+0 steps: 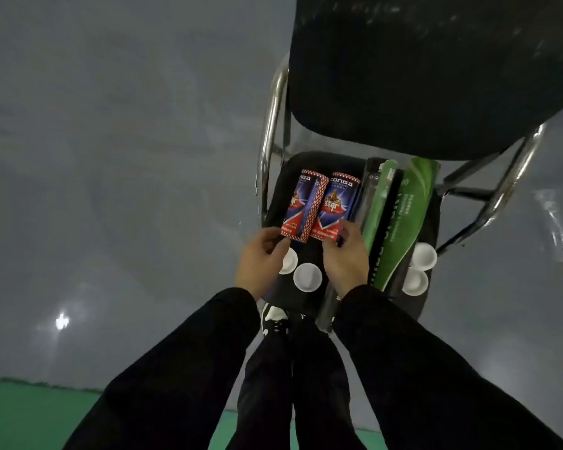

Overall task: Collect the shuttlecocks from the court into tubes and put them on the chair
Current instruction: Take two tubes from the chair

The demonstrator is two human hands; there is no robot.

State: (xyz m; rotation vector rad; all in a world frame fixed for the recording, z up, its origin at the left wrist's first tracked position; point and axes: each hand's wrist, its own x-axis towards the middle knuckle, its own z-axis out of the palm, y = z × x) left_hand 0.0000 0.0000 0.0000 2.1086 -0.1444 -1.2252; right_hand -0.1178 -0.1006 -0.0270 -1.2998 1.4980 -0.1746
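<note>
A: Where are the tubes compared with the hands?

B: 2 red-and-blue tubes lie side by side on the seat of the black chair. The left hand is at the near end of the left red-and-blue tube; its fingertips are bent and touch the bottom edge of this tube. The right hand is at the near end of the right red-and-blue tube, with the fingers curled on its bottom rim. I think this is a light hold, but the view is blurred there.

A: And to the right of them?

B: A dark tube, then a thin green tube and a wide green tube, all lying on the same seat, touching each other.

A: What more is on the seat?

B: 4 white caps: 2 near the left hand and 2 at the right edge.

A: And the room?

B: The floor is grey and shiny, with a green area at the bottom left. The chair has chrome legs. A black-and-white shoe is under the seat edge.
</note>
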